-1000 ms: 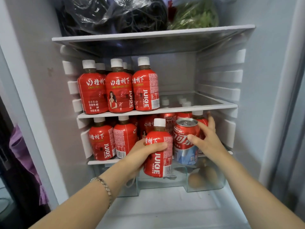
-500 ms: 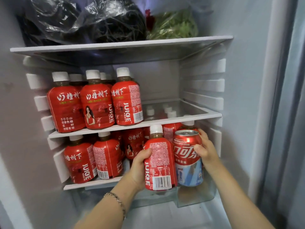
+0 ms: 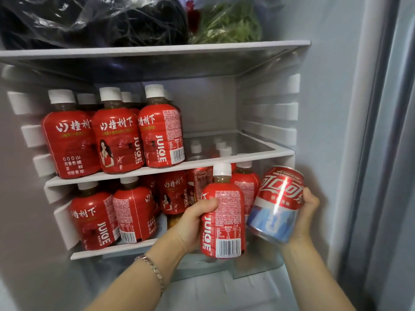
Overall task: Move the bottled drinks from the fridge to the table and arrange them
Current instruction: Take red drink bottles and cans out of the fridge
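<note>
My left hand grips a red juice bottle with a white cap, held upright in front of the lower fridge shelf. My right hand holds a red and blue cola can, tilted to the right, just right of the bottle. Several more red juice bottles stand on the middle shelf. Others stand on the lower shelf, and some sit partly hidden behind the held bottle.
The top shelf carries dark plastic bags and leafy greens. A clear drawer sits under the lower shelf. The fridge's right wall and door seal stand close beside the can.
Both hands have drawn the bottle and the can out from the lower shelf toward me. The can has tipped to the right, and my view has moved closer and rightward.
</note>
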